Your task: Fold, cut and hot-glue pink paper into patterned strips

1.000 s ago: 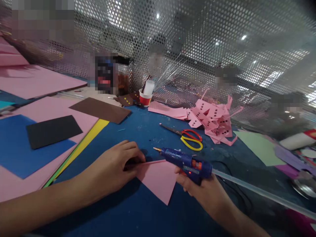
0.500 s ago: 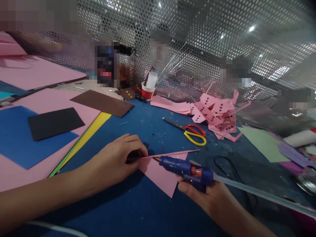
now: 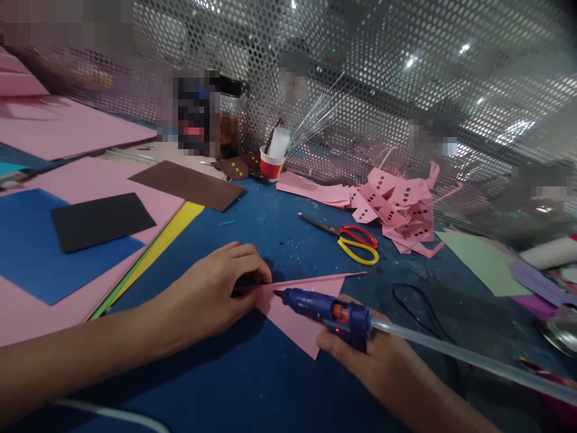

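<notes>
My left hand (image 3: 229,285) pinches one end of a pink paper piece (image 3: 300,322), whose upper edge is folded into a narrow strip. Part of that piece is hidden behind my fingers. A blue hot glue gun (image 3: 311,305) is gripped in my right hand (image 3: 378,355), its small red light lit. Its dark nozzle tip lies over the pink paper, close to my left fingertips; I cannot tell whether it touches. From the gun's back end runs a long clear glue stick (image 3: 451,349). Beyond my hands lie scissors (image 3: 356,240) with one red and one yellow handle.
A heap of pink cutouts (image 3: 401,210) with black squares lies at the back right, by pink strips (image 3: 313,189). A red-and-white cup (image 3: 271,167) stands near the perforated metal screen (image 3: 360,108). Coloured sheets lie left, including a black card (image 3: 103,222). A black cord (image 3: 424,307) crosses the right side.
The glue gun in my right hand has shifted left and slightly down, its tip moving from the folded edge onto the paper just below. My left hand keeps its pinch.
</notes>
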`<action>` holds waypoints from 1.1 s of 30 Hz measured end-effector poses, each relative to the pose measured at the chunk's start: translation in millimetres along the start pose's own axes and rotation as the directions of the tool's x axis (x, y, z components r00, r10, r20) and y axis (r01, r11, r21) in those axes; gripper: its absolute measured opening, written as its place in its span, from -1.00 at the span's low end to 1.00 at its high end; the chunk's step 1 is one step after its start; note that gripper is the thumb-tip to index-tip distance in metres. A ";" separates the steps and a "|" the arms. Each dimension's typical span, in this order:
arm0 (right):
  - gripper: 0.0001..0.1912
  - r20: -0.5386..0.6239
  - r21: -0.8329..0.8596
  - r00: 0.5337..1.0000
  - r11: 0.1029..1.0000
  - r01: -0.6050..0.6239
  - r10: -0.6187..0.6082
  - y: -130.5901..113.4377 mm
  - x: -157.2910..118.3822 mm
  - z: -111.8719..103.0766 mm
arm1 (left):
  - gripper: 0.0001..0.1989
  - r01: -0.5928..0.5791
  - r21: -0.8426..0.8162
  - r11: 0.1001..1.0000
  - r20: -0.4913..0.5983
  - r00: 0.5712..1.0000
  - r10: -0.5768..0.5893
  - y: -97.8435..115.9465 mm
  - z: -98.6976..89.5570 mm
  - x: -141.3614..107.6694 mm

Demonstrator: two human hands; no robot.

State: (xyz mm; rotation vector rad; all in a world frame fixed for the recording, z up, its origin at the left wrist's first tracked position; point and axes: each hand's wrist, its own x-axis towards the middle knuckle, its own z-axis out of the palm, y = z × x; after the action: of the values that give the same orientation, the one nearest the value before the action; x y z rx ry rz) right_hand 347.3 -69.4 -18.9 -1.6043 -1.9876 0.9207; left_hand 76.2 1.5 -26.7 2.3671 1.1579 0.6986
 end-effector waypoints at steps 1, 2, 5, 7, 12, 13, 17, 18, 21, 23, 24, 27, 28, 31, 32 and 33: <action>-0.74 -0.006 -0.017 1.000 1.000 0.014 -0.014 0.4 -0.3 0.3 | -0.91 -0.004 0.000 1.000 0.002 1.000 0.004 0.0 0.0 0.0; -0.75 -0.012 -0.037 0.999 0.999 0.030 -0.030 0.9 -0.5 0.6 | -0.91 -0.006 -0.002 1.000 0.003 1.000 0.006 0.0 0.1 -0.1; -0.76 -0.033 -0.096 0.998 0.994 0.053 -0.056 2.1 -0.7 1.9 | -0.90 -0.005 -0.008 1.000 0.003 1.000 0.005 0.0 0.2 -0.6; -0.74 -0.039 -0.109 0.998 0.993 0.041 -0.045 2.3 0.0 2.7 | -0.90 -0.002 -0.007 1.000 -0.001 1.000 0.002 0.0 0.2 -1.1; -0.74 -0.029 -0.120 0.998 0.992 0.046 -0.049 1.1 2.3 2.8 | -0.88 0.012 -0.013 1.000 0.010 1.000 -0.012 0.4 -0.8 -2.2; -0.74 -0.029 -0.130 0.998 0.990 0.054 -0.059 1.0 2.5 2.7 | -0.88 0.015 -0.014 1.000 0.012 1.000 -0.015 0.4 -1.0 -2.2; -0.73 -0.031 -0.170 0.998 0.984 0.051 -0.057 0.7 1.8 3.1 | -0.88 0.020 -0.007 1.000 0.014 1.000 -0.020 0.6 -1.1 -1.4; -0.73 -0.032 -0.174 0.998 0.984 0.040 -0.047 0.3 1.6 3.3 | -0.88 0.021 -0.004 1.000 0.015 1.000 -0.021 0.7 -0.9 -1.2; -0.71 -0.017 -0.175 1.000 0.985 0.006 -0.009 -2.3 1.8 2.9 | -0.88 0.023 -0.005 1.000 0.010 1.000 -0.023 0.9 -0.7 -1.1; -0.71 -0.006 -0.176 1.000 0.984 -0.005 0.004 -4.5 2.6 2.1 | -0.88 0.024 -0.008 1.000 0.004 1.000 -0.024 1.1 -0.8 -1.3; -0.71 0.000 -0.174 1.000 0.985 -0.005 0.005 -5.4 3.0 1.6 | -0.89 0.024 -0.009 1.000 0.003 1.000 -0.024 1.1 -0.9 -1.4; -0.76 0.021 -0.153 1.000 0.988 0.009 -0.006 -6.7 3.8 0.0 | -0.89 0.027 -0.010 1.000 0.012 1.000 -0.027 1.4 -1.0 -1.4; -0.77 0.027 -0.146 1.000 0.989 0.012 -0.008 -6.6 3.8 -0.4 | -0.88 0.028 -0.009 1.000 0.015 1.000 -0.027 1.4 -0.9 -1.2; -0.78 0.028 -0.147 1.000 0.989 0.010 -0.006 -5.6 3.0 -1.1 | -0.90 0.025 -0.010 1.000 0.018 1.000 -0.024 1.3 -0.7 -0.5; -0.78 0.026 -0.149 1.000 0.989 0.007 -0.003 -5.3 2.6 -1.2 | -0.90 0.023 -0.012 1.000 0.015 1.000 -0.023 1.1 -0.7 -0.4; -0.78 0.024 -0.150 1.000 0.989 0.003 0.001 -5.2 2.2 -1.2 | -0.90 0.020 -0.012 1.000 0.013 1.000 -0.020 0.9 -0.6 -0.3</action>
State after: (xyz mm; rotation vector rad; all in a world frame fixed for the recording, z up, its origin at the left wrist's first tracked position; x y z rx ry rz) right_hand 344.0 -67.6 -14.5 -1.6791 -2.1189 0.8102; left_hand 76.2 0.8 -25.9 2.3433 1.1674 0.6803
